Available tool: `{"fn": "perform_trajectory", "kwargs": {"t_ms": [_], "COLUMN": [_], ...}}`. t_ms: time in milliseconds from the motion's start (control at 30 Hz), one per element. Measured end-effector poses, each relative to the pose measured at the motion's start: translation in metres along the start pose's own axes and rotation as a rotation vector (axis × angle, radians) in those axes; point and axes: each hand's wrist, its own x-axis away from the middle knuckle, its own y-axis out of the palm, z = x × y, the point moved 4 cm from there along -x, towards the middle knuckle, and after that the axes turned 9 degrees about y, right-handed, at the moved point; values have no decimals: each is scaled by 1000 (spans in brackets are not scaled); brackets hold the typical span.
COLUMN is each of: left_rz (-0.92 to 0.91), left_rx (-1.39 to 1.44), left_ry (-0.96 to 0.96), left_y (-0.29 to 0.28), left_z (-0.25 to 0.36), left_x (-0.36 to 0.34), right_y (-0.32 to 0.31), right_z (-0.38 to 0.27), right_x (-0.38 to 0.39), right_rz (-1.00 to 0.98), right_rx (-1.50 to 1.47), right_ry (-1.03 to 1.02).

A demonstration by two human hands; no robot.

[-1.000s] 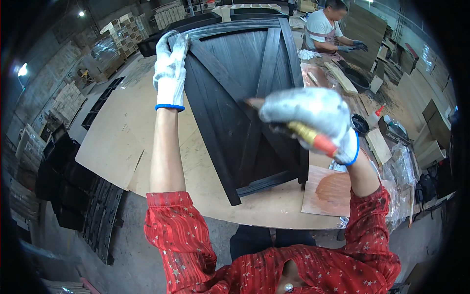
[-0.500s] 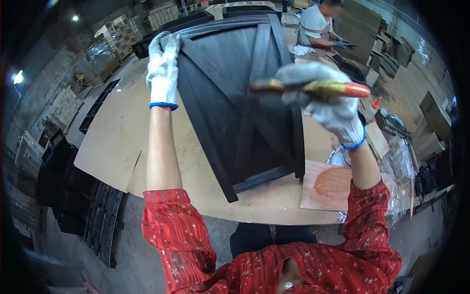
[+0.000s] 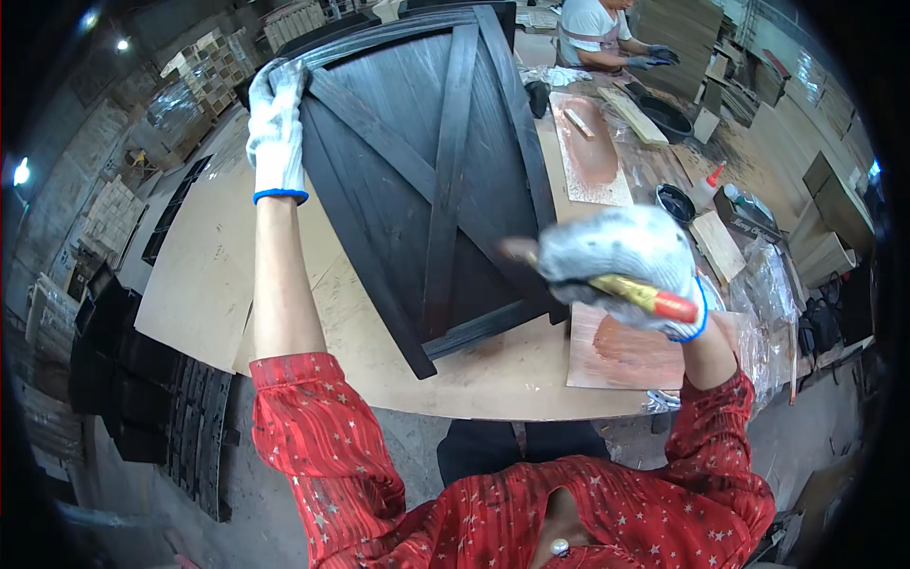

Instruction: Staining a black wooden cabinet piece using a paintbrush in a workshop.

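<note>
Lower now, my right grip (image 3: 621, 266) clasps the brush (image 3: 648, 297); left grip (image 3: 277, 128) holds the panel (image 3: 379, 204), likely stiff and heavy, by its edge, sensibly.

Over on the right I can make out pale lettering (image 3: 754, 227) along the near side of a dark box (image 3: 742, 217), just right of the white bottle (image 3: 703, 194) with the red nozzle.
</note>
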Motion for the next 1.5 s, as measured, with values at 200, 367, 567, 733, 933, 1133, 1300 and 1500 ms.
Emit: {"fn": "perform_trajectory", "kwargs": {"t_ms": [200,367,567,733,933,1133,1300,1500], "left_rz": [22,-12,18,-73,-16,-40,-44,-33], "left_rx": [143,32,-53,-34,-366,-397,-348,-302], "left_ry": [43,17,93,-1,-48,-42,-1,8], "left_y": [9,14,-5,17,7,5,14,2], "left_z": [6,8,-25,-8,9,5,6,5], "left_x": [1,3,-12,-1,2,-3,-2,-2], "right_y": [50,95,83,85,104,58,87,58], "right_z": [-13,5,-25,-5,-38,-19,-18,-23], "right_x": [-89,-58,-19,-55,7,4,55,36], "right_rz": [284,179,-55,213,-22,206,-115,43], "right_rx": [222,463,-56,451,-99,337,324,256], "right_ry": [-391,-336,-204,-247,-36,-92,31,8]}}
